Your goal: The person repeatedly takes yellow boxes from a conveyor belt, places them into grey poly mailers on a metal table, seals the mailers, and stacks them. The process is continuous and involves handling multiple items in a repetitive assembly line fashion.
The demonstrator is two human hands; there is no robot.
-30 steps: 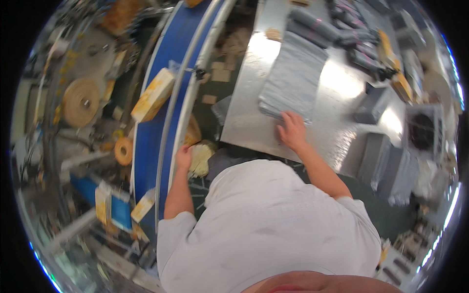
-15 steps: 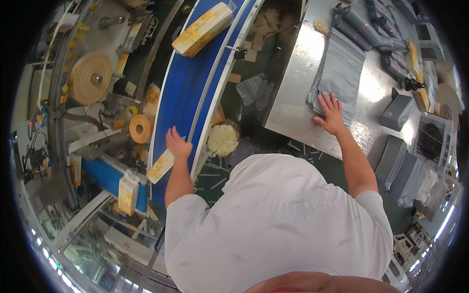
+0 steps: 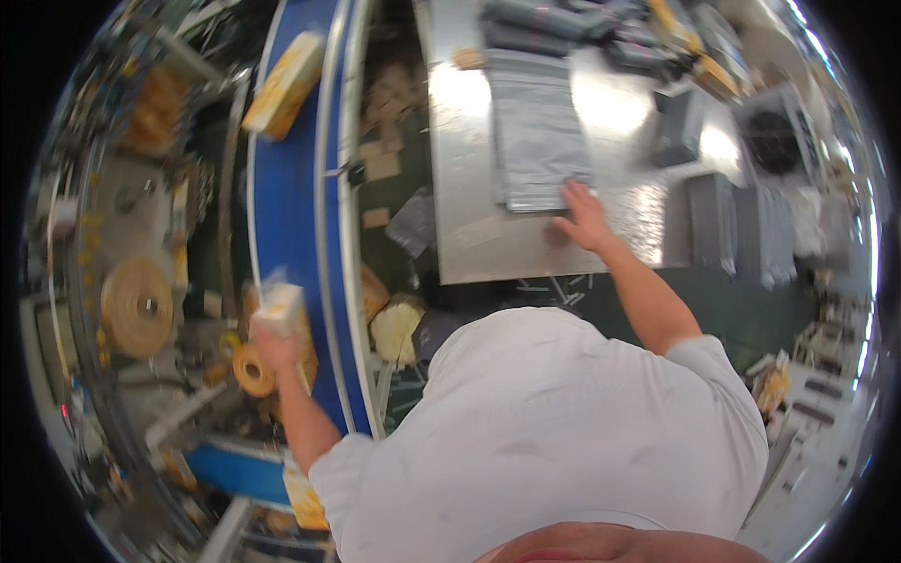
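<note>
Head view, and here's my left hand (image 3: 274, 345), smeared by blur but closed around a white-and-yellow package (image 3: 283, 302) at the left edge of the blue conveyor belt (image 3: 286, 206); exactly where each finger sits, I can't tell. Just beside that hand, a brown roll (image 3: 251, 371). Farther up the belt lies a second package (image 3: 283, 86), slanted, well apart from me. Over to my right hand (image 3: 586, 220): unclenched, thumb out to the side, fingertips touching the near right corner of a flat stack of grey bags (image 3: 540, 136) on the metal bench (image 3: 469, 249). Rolled grey bundles (image 3: 530, 28) lie at the stack's far end.
</note>
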